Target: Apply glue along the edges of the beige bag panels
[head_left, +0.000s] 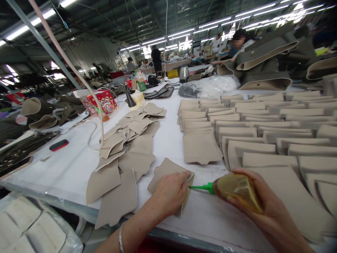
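My left hand [172, 191] presses on a beige cut piece [164, 172] lying on the white table, its fingers bent over the right edge, which is folded up or lifted. My right hand [265, 200] is wrapped round a glue bottle [237, 191] of clear plastic with yellowish liquid inside. The bottle lies nearly level, and its green nozzle [202, 187] points left, the tip at the piece's right edge close to my left fingers. Whether liquid is coming out cannot be made out. A loose heap of similar beige pieces [137, 151] spreads to the left.
Rows of folded beige pieces [239, 131] fill the table's right side. Behind them lie clear plastic bags [213, 86] and dark olive bags [268, 66]. A hose [97, 102] hangs down near a red patterned box [101, 102]. Several people work farther back.
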{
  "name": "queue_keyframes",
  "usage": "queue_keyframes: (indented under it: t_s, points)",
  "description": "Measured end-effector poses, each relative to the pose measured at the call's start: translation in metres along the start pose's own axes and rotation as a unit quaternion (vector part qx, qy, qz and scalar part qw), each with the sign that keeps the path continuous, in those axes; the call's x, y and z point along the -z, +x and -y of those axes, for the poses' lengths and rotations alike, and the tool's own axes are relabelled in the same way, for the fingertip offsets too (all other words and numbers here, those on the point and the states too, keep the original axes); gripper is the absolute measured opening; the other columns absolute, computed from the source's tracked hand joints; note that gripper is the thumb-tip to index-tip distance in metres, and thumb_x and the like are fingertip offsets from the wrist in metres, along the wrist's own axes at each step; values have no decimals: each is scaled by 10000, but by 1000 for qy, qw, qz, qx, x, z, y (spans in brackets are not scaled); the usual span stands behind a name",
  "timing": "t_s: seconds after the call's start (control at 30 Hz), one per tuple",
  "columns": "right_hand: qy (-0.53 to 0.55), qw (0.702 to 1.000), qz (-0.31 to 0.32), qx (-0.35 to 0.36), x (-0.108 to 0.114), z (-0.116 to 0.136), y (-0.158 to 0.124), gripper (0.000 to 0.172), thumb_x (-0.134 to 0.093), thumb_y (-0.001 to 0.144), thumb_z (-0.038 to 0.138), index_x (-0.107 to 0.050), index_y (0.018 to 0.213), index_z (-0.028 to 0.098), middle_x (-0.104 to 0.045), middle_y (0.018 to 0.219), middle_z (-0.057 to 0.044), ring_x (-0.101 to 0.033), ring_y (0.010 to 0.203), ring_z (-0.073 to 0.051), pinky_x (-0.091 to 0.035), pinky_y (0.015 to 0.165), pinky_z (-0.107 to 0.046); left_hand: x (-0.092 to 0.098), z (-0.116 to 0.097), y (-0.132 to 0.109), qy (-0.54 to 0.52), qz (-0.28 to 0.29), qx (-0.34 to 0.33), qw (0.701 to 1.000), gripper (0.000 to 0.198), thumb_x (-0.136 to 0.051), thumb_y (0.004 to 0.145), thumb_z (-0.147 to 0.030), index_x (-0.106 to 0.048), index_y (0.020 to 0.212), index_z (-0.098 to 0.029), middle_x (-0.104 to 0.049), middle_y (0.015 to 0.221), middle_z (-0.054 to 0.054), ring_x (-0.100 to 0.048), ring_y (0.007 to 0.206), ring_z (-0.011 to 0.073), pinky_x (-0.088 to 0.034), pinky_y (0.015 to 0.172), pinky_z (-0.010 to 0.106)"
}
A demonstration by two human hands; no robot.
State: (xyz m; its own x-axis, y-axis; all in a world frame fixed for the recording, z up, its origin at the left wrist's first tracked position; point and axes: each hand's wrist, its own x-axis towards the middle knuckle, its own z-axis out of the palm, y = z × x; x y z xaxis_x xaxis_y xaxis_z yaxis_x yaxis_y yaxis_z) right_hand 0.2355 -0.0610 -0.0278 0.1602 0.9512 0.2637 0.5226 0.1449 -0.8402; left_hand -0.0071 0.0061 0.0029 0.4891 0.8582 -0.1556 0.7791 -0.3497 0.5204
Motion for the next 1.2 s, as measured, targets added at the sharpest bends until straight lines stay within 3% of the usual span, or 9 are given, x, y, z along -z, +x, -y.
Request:
queue_keyframes:
  t_s: [0.13,0.3,0.43,0.53,0.7,0.83,1.0,1.13,1.2]
  points:
    - [38,999,35,3,-5,-3,-10,494,-710,819,566,-586,1215,299,-631,1196,-33,-658,997,-271,-540,919,-332,0,-1,-1,0,-4,4,1000,439,-385,929,-208,-607,1307,-226,-648,1312,39,-602,1201,233,-430,1071,362]
    - [26,997,-2,-69,-7,7,-17,548,-711,791,611,-558,1217,301,-644,1144,-22,-646,979,-275,-547,827,-310,-1,-2,-2,-2,-9,9,1000,432,-375,932,-212,-611,1294,-219,-645,1316,43,-598,1205,226,-423,1074,346]
    - [63,994,16,-83,-10,18,-23,502,-693,800,591,-567,1199,314,-613,1211,11,-612,1057,-241,-480,922,-270,-2,-3,-3,-8,-11,11,1000,446,-382,927,-202,-603,1315,-210,-637,1328,47,-595,1214,229,-426,1076,352]
    - [79,993,16,-87,-12,24,-27,482,-707,788,570,-575,1183,328,-611,1197,29,-612,1037,-219,-466,910,-248,-3,-4,-3,-9,-14,13,1000,450,-384,930,-203,-599,1326,-207,-638,1327,48,-595,1215,228,-425,1079,351]
    - [81,993,2,-82,-11,15,-24,498,-723,764,571,-605,1162,295,-621,1203,-23,-620,1043,-280,-485,959,-329,-3,-4,-2,-1,-11,15,1000,444,-384,936,-211,-596,1326,-218,-643,1320,39,-599,1210,225,-429,1076,348]
    - [55,998,9,-43,-8,4,-16,528,-732,765,595,-599,1174,289,-643,1163,-35,-645,983,-284,-534,899,-346,-1,-5,-2,0,-11,18,1000,437,-389,934,-209,-604,1314,-216,-641,1322,42,-598,1212,233,-433,1073,361]
    - [10,998,-18,-51,-5,5,-14,508,-662,829,601,-530,1223,308,-623,1172,-16,-630,997,-272,-539,853,-355,-2,-4,-2,-3,-9,16,1000,444,-383,934,-200,-599,1321,-207,-638,1326,49,-594,1217,233,-428,1075,355]
    - [40,997,51,-35,-3,5,-18,485,-712,812,555,-585,1191,281,-643,1171,-35,-670,970,-260,-563,849,-302,-3,-4,-1,-12,-11,20,1000,463,-408,905,-199,-599,1327,-212,-639,1326,42,-597,1209,236,-423,1076,356]
    - [59,995,55,-53,-1,6,-16,503,-720,806,568,-583,1206,294,-669,1128,-27,-693,924,-256,-581,793,-271,-1,-3,-1,-20,-8,28,999,471,-429,899,-218,-597,1339,-213,-654,1302,41,-606,1190,241,-435,1058,355]
